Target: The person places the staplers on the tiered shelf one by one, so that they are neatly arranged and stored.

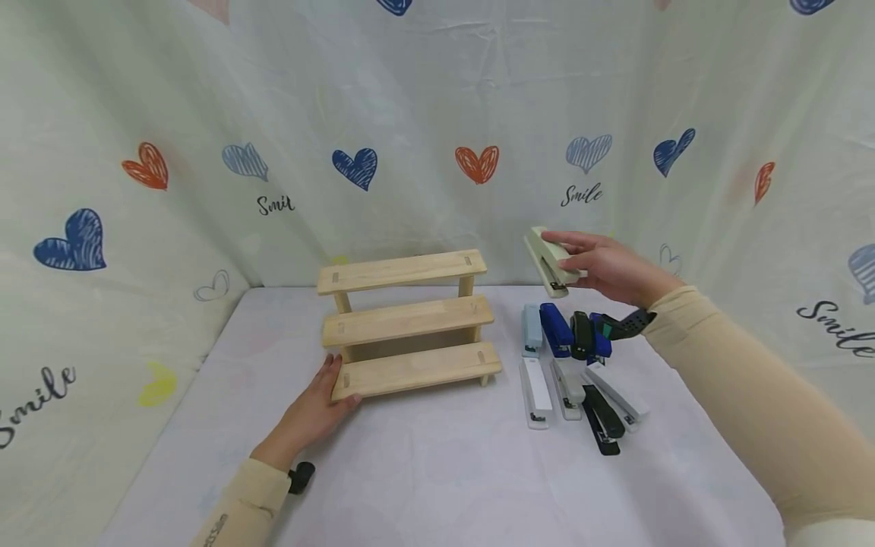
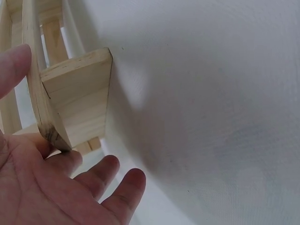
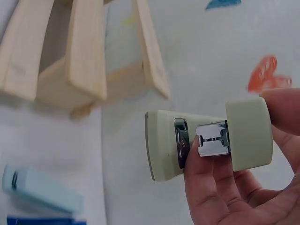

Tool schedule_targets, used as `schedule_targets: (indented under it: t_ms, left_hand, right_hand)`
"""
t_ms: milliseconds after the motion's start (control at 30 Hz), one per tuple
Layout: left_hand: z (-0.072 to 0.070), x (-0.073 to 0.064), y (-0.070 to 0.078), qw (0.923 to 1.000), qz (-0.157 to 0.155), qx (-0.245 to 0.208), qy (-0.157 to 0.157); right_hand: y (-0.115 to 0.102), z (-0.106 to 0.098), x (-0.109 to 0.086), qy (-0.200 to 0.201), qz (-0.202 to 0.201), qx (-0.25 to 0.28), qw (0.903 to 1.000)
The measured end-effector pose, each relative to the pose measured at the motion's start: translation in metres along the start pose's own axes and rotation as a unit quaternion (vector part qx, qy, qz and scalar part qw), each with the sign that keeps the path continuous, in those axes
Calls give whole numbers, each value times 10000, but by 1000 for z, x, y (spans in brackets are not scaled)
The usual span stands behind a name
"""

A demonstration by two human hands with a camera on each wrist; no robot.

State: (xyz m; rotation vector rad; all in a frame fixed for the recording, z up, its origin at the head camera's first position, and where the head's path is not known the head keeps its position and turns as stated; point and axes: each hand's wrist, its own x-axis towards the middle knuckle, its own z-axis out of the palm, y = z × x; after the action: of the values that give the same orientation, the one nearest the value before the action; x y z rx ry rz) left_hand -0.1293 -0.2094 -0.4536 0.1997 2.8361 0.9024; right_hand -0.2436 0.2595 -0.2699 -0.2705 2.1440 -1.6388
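Observation:
My right hand (image 1: 608,267) grips a pale green stapler (image 1: 544,260) in the air, above the table's back right. In the right wrist view the stapler (image 3: 248,136) shows its metal nose and base plate, with a thumb on its top and fingers around its side and underneath. A wooden three-step shelf (image 1: 410,327) stands on the table to the left of it. At the left end of its lowest board, my left hand (image 1: 307,414) holds on, thumb at the front edge. The left wrist view shows the board's corner (image 2: 56,133) between thumb and fingers.
Right of the shelf lie several staplers in two rows: light blue (image 1: 532,330), blue (image 1: 557,330), dark green (image 1: 582,335) and another blue one behind; white (image 1: 536,391), grey (image 1: 569,387), black (image 1: 603,418) and another white (image 1: 617,391) in front. A heart-print curtain (image 1: 424,91) hangs behind.

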Motion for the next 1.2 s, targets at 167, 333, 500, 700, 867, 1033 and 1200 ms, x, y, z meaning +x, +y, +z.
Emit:
schedule_targets:
  t_ms: [167, 333, 500, 700, 867, 1033, 1200]
  left_hand:
    - [2, 0, -2, 10000, 3, 6, 45]
    - [1, -1, -4, 9999, 80, 60, 120]
    - [-1, -3, -6, 9997, 114, 102, 183]
    - [0, -3, -8, 9996, 168, 85, 199]
    - [0, -1, -7, 9994, 240, 96, 227]
    - [1, 0, -6, 9994, 252, 101, 223]
    - [2, 3, -6, 9995, 213, 118, 210]
  right_hand:
    - [-24, 35, 32, -214, -63, 219, 9995]
    - [-40, 74, 61, -300, -70, 429, 9986]
    - [-48, 116, 89, -269, 62, 679, 9973]
    - [-51, 159, 113, -532, 230, 1034, 9929]
    - [-50, 183, 128, -624, 241, 1019, 9925]
    - [-50, 200, 138, -575, 172, 894, 9942]
    - [-49, 210, 143, -536, 223, 685, 9960]
